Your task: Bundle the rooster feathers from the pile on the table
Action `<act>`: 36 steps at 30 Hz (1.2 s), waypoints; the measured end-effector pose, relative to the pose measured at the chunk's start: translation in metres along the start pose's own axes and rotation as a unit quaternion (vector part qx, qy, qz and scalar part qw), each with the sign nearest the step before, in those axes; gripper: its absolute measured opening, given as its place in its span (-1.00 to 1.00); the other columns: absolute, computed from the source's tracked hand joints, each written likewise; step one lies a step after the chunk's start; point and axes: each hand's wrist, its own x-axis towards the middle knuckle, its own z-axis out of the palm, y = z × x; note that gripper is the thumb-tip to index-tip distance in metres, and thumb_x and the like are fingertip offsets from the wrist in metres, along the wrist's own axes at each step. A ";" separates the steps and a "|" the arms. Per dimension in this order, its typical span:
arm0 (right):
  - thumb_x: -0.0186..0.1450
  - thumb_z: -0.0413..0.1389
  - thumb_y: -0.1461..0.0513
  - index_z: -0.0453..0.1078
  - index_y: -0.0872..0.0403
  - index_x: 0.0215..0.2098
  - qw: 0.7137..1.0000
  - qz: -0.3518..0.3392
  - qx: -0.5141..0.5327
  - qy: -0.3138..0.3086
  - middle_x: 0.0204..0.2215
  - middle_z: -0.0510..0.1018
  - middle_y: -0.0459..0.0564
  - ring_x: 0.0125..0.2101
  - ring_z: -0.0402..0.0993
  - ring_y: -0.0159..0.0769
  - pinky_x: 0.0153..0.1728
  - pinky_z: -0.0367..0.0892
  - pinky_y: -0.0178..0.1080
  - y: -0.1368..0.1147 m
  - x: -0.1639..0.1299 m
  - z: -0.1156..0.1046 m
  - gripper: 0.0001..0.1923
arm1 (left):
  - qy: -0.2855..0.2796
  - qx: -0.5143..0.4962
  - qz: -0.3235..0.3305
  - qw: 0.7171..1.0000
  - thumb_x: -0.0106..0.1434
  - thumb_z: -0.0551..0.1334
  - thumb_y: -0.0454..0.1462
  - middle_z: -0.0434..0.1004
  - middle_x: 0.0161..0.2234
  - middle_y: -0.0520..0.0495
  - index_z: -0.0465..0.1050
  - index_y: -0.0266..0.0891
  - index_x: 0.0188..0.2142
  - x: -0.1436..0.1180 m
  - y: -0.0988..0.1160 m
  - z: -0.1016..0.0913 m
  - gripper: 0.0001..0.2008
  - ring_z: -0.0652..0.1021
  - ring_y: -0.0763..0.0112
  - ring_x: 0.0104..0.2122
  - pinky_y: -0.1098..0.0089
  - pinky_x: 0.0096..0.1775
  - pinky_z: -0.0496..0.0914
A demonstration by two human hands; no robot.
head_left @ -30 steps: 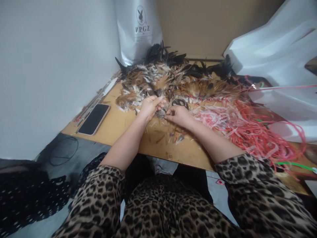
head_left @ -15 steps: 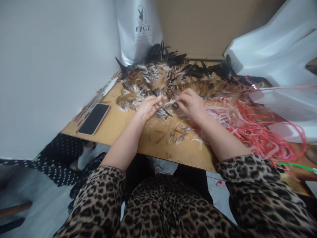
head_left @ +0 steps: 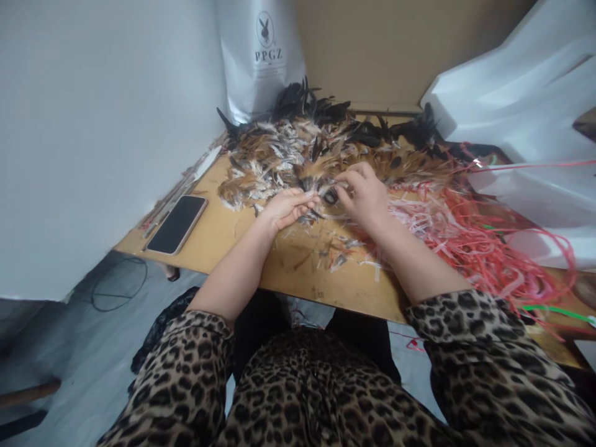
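Note:
A heap of brown, white and black feathers [head_left: 302,152] covers the back of a wooden table [head_left: 233,233]. My left hand [head_left: 286,208] rests at the heap's near edge, fingers pinched on a small bunch of feathers [head_left: 311,214]. My right hand [head_left: 365,195] is just to its right, fingers curled into the feathers at the heap's edge. Dark scissors [head_left: 331,197] lie between the two hands, mostly hidden. Feather scraps [head_left: 335,254] litter the table in front of my hands.
A tangle of red and pink plastic strips [head_left: 470,239] spreads over the right side. A phone [head_left: 177,224] lies at the left near the white wall. A silver PPGZ bag [head_left: 263,56] stands at the back; white bags [head_left: 526,105] rise at the right.
My right hand rose from the table beside the left up to the heap's edge and stays there. My left hand slid slightly right and down. A dotted cloth at the lower left is gone.

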 end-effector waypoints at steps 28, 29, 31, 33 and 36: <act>0.00 0.19 0.16 0.40 0.13 -0.55 0.890 0.257 0.376 -0.020 -0.59 0.46 -0.10 -0.57 0.28 -0.44 -0.49 0.21 -0.33 -0.017 0.003 0.016 -0.83 | 0.009 0.024 0.028 0.999 0.12 0.26 -0.32 0.57 -0.40 -0.15 0.45 -0.42 -0.38 0.000 -0.008 0.010 -0.87 0.52 0.62 -0.51 0.65 -0.50 0.34; 0.00 0.18 0.17 0.40 0.13 -0.55 0.895 0.251 0.367 -0.021 -0.59 0.46 -0.10 -0.57 0.28 -0.44 -0.49 0.21 -0.33 -0.018 0.003 0.016 -0.83 | 0.005 0.026 0.027 0.999 0.11 0.26 -0.32 0.57 -0.41 -0.14 0.45 -0.42 -0.39 -0.001 -0.008 0.011 -0.86 0.52 0.62 -0.52 0.65 -0.50 0.34; 0.01 0.17 0.18 0.40 0.14 -0.55 0.902 0.241 0.356 -0.022 -0.59 0.46 -0.10 -0.56 0.28 -0.44 -0.47 0.22 -0.32 -0.019 0.003 0.017 -0.84 | 0.003 0.033 0.024 0.999 0.10 0.27 -0.30 0.56 -0.43 -0.13 0.45 -0.43 -0.40 -0.001 -0.008 0.011 -0.85 0.51 0.64 -0.53 0.65 -0.51 0.33; 0.01 0.17 0.18 0.39 0.14 -0.55 0.905 0.235 0.353 -0.022 -0.58 0.46 -0.10 -0.56 0.29 -0.44 -0.47 0.22 -0.33 -0.019 0.003 0.017 -0.84 | 0.003 0.043 0.024 0.999 0.09 0.28 -0.29 0.55 -0.46 -0.11 0.45 -0.43 -0.42 -0.002 -0.007 0.013 -0.83 0.50 0.65 -0.55 0.65 -0.52 0.32; 0.01 0.17 0.19 0.39 0.15 -0.54 0.906 0.233 0.352 -0.023 -0.58 0.47 -0.10 -0.56 0.29 -0.45 -0.47 0.23 -0.33 -0.019 0.002 0.018 -0.84 | 0.001 0.058 0.027 0.998 0.07 0.30 -0.28 0.53 -0.50 -0.08 0.44 -0.43 -0.45 -0.004 -0.006 0.015 -0.82 0.47 0.66 -0.58 0.65 -0.52 0.32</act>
